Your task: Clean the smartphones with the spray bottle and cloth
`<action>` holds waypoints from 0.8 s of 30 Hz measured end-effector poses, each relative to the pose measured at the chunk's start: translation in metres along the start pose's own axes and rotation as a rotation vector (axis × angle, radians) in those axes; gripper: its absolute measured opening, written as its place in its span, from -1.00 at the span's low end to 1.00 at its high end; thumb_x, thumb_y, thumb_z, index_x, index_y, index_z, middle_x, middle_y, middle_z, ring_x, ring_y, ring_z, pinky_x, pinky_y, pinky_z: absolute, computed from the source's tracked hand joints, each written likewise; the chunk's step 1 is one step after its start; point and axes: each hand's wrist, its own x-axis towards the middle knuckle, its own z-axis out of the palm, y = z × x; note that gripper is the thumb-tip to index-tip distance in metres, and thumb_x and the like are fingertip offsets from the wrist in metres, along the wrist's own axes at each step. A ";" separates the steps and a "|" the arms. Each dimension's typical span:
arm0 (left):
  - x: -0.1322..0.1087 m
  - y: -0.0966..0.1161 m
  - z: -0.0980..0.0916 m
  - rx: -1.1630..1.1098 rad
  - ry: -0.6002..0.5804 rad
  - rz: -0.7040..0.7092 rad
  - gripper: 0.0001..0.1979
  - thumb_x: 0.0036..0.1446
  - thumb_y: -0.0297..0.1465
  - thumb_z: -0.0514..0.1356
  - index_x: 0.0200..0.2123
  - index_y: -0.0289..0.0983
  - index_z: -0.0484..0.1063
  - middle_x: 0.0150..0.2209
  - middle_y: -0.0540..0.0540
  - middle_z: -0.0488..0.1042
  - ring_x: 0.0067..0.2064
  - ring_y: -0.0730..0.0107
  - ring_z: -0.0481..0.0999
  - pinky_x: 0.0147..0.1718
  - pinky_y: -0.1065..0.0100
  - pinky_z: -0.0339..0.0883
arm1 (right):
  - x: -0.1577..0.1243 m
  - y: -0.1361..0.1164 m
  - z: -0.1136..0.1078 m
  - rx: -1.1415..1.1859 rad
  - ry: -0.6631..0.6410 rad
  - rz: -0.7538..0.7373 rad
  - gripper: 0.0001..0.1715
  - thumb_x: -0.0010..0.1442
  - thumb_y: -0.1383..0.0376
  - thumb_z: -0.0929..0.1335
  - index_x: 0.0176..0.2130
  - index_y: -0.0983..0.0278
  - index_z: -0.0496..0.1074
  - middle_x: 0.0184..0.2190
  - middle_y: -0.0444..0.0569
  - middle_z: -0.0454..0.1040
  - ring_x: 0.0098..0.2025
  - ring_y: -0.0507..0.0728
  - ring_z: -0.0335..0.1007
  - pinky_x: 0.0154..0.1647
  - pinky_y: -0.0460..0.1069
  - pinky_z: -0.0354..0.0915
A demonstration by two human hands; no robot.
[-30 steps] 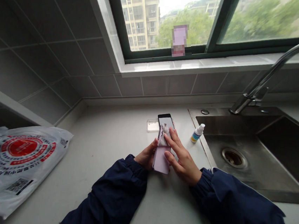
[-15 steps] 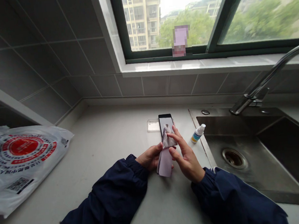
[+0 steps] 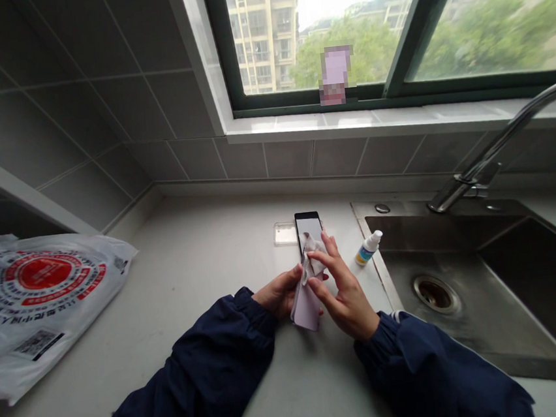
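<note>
My left hand is wrapped round the edge of a lilac phone, holding it tilted above the counter. A crumpled light grey cloth lies against the upper part of this phone. With bent fingers, my right hand presses the cloth onto the phone's surface. Just beyond the cloth, a second, dark-edged phone with a pale lit screen rests on the counter, its lower part hidden. A clear phone case is beside it on the left. To the right of my right hand stands a small spray bottle.
A steel sink with a curved tap takes up the right side. At the left, a white plastic bag with red and black print lies on the pale counter. Behind is a window sill.
My right fingers have shifted slightly left and down over the lilac phone. The cloth has become more bunched under them. My left hand has barely moved.
</note>
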 end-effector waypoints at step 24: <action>0.000 0.001 -0.003 0.008 0.017 -0.025 -0.35 0.05 0.00 0.32 0.08 -0.33 0.46 -0.13 -0.25 0.59 -0.26 0.17 0.62 -0.17 0.15 0.47 | -0.002 0.004 0.003 0.055 0.035 0.088 -0.41 0.37 0.11 0.28 0.32 0.13 0.20 0.47 -0.06 -0.11 0.49 0.26 -0.32 0.45 0.31 -0.15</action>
